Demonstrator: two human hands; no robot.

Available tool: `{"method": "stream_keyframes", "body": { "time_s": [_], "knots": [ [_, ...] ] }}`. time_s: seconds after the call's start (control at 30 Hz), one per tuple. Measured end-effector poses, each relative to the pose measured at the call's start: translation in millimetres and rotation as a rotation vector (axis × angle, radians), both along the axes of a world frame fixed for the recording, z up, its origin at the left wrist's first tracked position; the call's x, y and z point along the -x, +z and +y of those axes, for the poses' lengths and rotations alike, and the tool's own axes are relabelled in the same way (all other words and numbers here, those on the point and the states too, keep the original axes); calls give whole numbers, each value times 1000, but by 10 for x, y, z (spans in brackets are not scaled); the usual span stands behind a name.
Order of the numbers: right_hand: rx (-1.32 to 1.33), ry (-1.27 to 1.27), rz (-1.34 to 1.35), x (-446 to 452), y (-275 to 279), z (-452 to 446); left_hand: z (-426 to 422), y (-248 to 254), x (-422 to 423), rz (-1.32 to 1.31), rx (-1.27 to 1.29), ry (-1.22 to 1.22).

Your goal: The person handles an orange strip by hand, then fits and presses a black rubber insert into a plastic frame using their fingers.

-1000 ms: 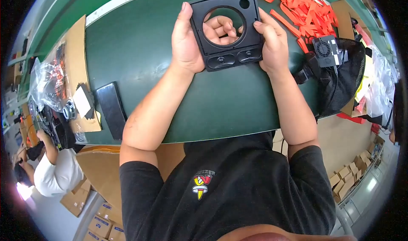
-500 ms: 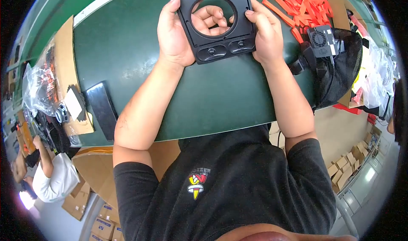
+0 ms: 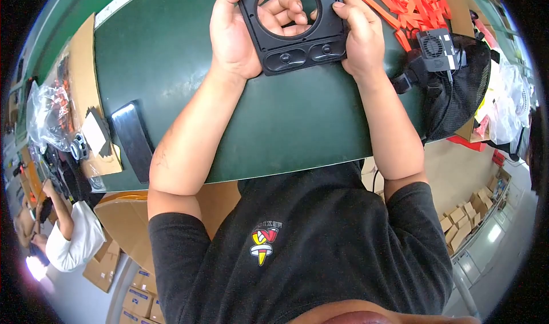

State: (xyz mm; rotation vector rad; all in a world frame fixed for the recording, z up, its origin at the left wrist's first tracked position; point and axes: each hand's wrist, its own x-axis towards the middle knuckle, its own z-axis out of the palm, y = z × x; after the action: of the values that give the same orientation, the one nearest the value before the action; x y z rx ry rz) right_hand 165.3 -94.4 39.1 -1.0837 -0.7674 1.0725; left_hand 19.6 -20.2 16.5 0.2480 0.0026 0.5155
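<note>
Between my hands is a black plastic speaker panel [image 3: 303, 56] with a large round opening and two small oval recesses along its near edge. My left hand [image 3: 231, 44] grips its left side, thumb on the upper left edge; its fingers curl behind the panel and show through the round hole. On the right side, my right hand [image 3: 363, 41] holds the edge with the thumb on the front face and the other fingers mostly hidden behind. The panel is raised above the green table [image 3: 286, 124], its far edge cut off by the frame top.
Orange straps [image 3: 409, 7] lie in a heap at the far right. Near them a small fan device [image 3: 436, 50] sits by a black mesh bag [image 3: 463, 90]. A dark phone [image 3: 132, 141] and cardboard [image 3: 86, 90] lie at left. A co-worker in a white shirt [image 3: 74, 238] is beyond.
The panel and both hands sit slightly higher in the view, and the surroundings have shifted a little. My grip on the panel looks the same.
</note>
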Motion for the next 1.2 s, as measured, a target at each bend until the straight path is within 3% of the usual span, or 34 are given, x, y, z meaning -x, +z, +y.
{"method": "stream_keyframes", "body": {
  "time_s": [0.07, 0.17, 0.2, 0.3, 0.33, 0.5, 0.63, 0.67, 0.7, 0.73, 1.03, 1.17, 1.2],
  "knots": [
    [-15, -10, 33, 21, -2, 12, 6, 30, 1, -1, 174, -44],
    [-44, -32, 97, -7, -71, 10, 29, -100, 2, 122, 72, -1],
    [-10, -44, 15, -75, -165, -15, 7, 1, 8, -25, 138, -61],
    [-12, -72, -70, -89, -234, -8, 30, -33, -16, -27, 7, -33],
    [-2, -76, -64, -77, -220, -11, 15, -29, 14, -32, 134, -64],
    [-8, -4, -42, -135, -262, -10, 26, -50, 21, -56, 146, -61],
    [53, -193, -9, -162, -331, -12, 48, -130, -36, 85, 106, 29],
    [18, -257, -92, -220, -426, 24, 56, -67, -7, -264, 262, -93],
    [39, -52, -2, -251, -376, 2, 122, -375, -63, -145, 139, -100],
    [52, -125, -68, -273, -405, 20, 69, -310, -138, 110, -9, 136],
    [49, -45, -47, -197, -293, 6, -64, -227, -70, 259, -154, 243],
    [18, -57, 2, -241, -310, 23, -143, -97, -34, 429, -282, 370],
    [9, -55, 3, -237, -309, 30, -160, -58, 10, 655, -453, 396]
  ]
}}
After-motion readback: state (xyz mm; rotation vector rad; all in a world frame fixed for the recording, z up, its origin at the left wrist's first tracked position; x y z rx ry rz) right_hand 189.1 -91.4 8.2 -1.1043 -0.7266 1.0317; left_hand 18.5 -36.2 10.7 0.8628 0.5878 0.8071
